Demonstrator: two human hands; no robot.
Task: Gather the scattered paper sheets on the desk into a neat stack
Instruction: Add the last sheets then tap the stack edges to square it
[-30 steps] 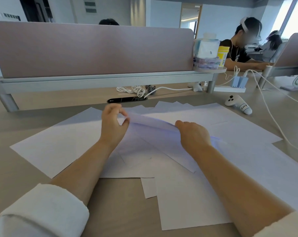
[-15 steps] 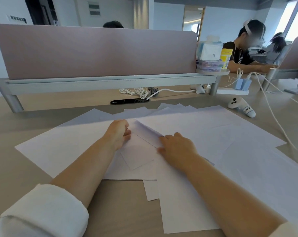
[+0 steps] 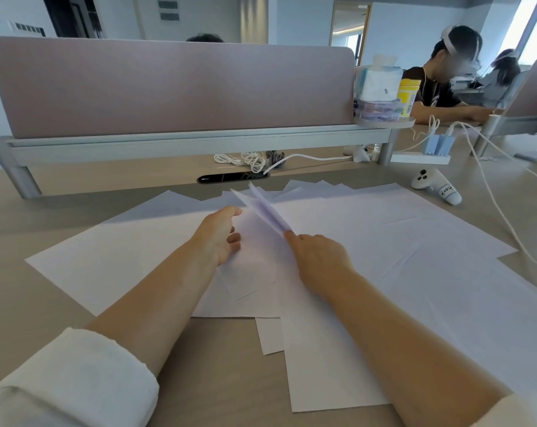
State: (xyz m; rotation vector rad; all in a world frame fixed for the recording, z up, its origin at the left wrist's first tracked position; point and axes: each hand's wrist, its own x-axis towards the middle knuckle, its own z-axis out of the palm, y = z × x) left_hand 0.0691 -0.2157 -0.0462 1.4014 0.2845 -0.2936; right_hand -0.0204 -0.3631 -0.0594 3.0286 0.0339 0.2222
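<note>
Open-plan office: desk divider (image 3: pixel 174 87), power strip (image 3: pixel 420 157), seated coworker (image 3: pixel 436 84).

We wear a white top with 2 long sleeves, both pushed back. The left sleeve (image 3: pixel 76 380) is rolled into a thick, soft, creased cuff, leaving the arm uncovered down to the left hand (image 3: pixel 218 238). The right sleeve (image 3: pixel 520 412) shows only as a white rolled edge above the right hand (image 3: pixel 319 257).

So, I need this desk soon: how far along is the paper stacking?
Early. No neat stack shows yet. The right hand pinches the lifted sheets, tilted on edge, with the left hand open beside them. Left to gather: the wide sheet on the left, the overlapping sheets on the right and the small piece in front.
</note>
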